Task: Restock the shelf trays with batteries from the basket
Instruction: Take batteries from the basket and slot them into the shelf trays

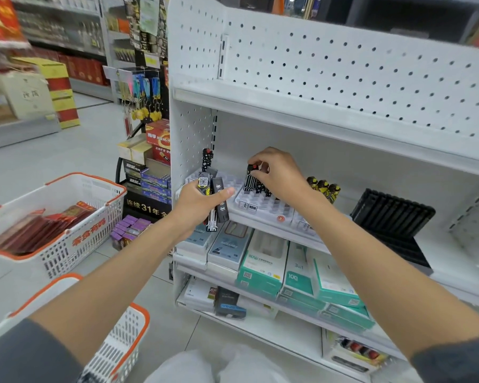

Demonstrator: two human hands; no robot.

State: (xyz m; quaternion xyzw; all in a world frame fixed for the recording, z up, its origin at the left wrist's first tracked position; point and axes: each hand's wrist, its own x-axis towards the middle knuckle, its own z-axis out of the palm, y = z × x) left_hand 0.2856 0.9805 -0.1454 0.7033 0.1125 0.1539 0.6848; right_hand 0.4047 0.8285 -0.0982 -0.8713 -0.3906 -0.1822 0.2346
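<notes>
Batteries (217,201): a bundle of slim black sticks sits in the left hand, just in front of the trays; one more is in the right hand, over a tray
Shelf (288,117): white pegboard unit; the trays sit at the front edge of its middle level, likely so stock is easy to reach
Far basket (75,244): on the floor to the left, holds red packs
Near basket (119,349): by the knee, its inside out of view
Tray (268,210): white, with many open cells and few filled; the cells keep each piece upright
Left hand (197,203): fingers curled round the bundle, thumb across it, held close as a ready supply
Right hand (280,172): fingertips pinch the top of one stick (250,178), upright with its lower end at the cells, probably to drop it straight in
Yellow sticks (324,187): stand further right on the same level
</notes>
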